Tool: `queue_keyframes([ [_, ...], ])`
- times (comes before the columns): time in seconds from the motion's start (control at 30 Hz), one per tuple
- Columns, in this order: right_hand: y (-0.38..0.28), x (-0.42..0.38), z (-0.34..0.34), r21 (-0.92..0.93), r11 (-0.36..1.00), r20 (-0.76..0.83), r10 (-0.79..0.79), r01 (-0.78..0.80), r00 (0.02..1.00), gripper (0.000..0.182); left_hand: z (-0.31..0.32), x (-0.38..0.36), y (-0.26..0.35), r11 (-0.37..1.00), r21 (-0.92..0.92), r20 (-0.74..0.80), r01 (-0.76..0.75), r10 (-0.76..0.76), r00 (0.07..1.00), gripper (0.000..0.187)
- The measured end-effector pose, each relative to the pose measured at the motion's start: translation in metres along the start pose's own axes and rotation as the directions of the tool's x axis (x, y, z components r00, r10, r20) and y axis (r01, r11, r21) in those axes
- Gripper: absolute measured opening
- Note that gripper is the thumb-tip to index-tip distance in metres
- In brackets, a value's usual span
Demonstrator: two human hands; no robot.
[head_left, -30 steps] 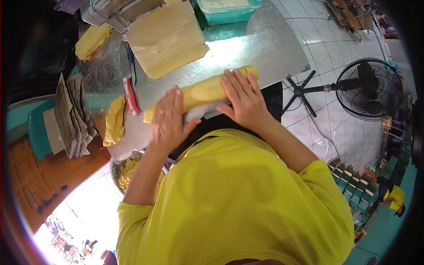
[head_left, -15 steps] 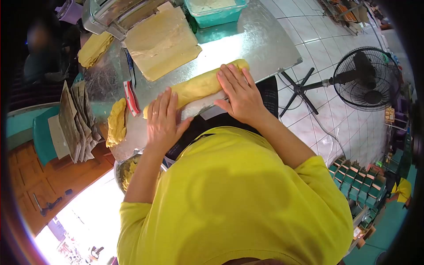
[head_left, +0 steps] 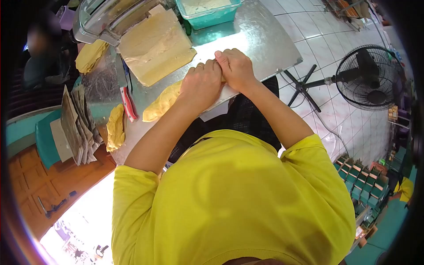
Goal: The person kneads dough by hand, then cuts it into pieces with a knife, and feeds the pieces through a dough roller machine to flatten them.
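Dough (head_left: 162, 102) lies as a thick yellow roll along the near edge of a metal table (head_left: 269, 48), its left end bare and its right part hidden under the hands. The left hand (head_left: 202, 84) bears down on it with knuckles up and fingers curled under. The right hand (head_left: 235, 68) is bunched right beside it, fingers folded and thumb towards the left hand, the two touching. The fingertips of both are out of sight, so whether they grip the roll cannot be told.

Beyond the hands, at the table's far side, a teal tub (head_left: 212, 21) stands upright and open, with a pale, powdery layer inside. A flat, pale yellow sheet (head_left: 155, 49) lies left of the tub, next to a metal machine (head_left: 112, 22). Near the machine's left end rests a folded yellow slab (head_left: 90, 56). A purple container (head_left: 67, 17) shows farther back; its contents cannot be made out.

Left of the roll is a knife (head_left: 128, 104) with a red handle, then a small lump (head_left: 115, 128) of yellow dough. At the lower right, past a black fan (head_left: 370, 77), green boxes (head_left: 363, 183) stand in rows, what they hold too small to tell.
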State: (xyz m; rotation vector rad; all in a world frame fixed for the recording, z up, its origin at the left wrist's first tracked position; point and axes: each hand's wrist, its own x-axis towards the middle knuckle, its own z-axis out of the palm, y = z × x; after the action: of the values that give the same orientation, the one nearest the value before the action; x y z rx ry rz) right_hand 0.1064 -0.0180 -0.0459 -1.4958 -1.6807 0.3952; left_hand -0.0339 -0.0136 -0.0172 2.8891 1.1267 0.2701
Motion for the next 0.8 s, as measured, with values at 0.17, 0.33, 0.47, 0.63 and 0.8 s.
queue_keyframes([
  [0.17, 0.002, 0.018, -0.001, -0.186, 0.978, 0.086, -0.077, 0.092, 0.993, 0.051, 0.006, 0.010, -0.004, 0.998, 0.007, 0.001, 0.061, -0.061, 0.998, 0.030],
  [0.33, -0.004, 0.026, -0.007, -0.169, 0.984, 0.232, 0.103, -0.065, 0.967, 0.043, -0.005, 0.013, -0.004, 0.979, -0.074, 0.190, 0.191, -0.174, 0.966, 0.038],
  [0.47, 0.025, 0.002, -0.019, 0.531, 0.819, 0.080, 0.208, -0.218, 0.975, 0.028, -0.006, -0.008, -0.003, 0.996, -0.064, -0.167, 0.069, -0.079, 0.983, 0.044],
  [0.63, 0.017, -0.022, -0.016, 0.266, 0.950, -0.073, -0.151, 0.165, 0.986, 0.027, 0.006, -0.012, 0.003, 0.996, -0.070, -0.208, 0.054, -0.068, 0.976, 0.042],
  [0.8, 0.006, 0.007, -0.009, -0.140, 0.930, 0.155, -0.318, 0.340, 0.935, 0.026, 0.011, -0.004, -0.005, 0.998, -0.034, -0.125, 0.059, -0.063, 0.990, 0.031],
])
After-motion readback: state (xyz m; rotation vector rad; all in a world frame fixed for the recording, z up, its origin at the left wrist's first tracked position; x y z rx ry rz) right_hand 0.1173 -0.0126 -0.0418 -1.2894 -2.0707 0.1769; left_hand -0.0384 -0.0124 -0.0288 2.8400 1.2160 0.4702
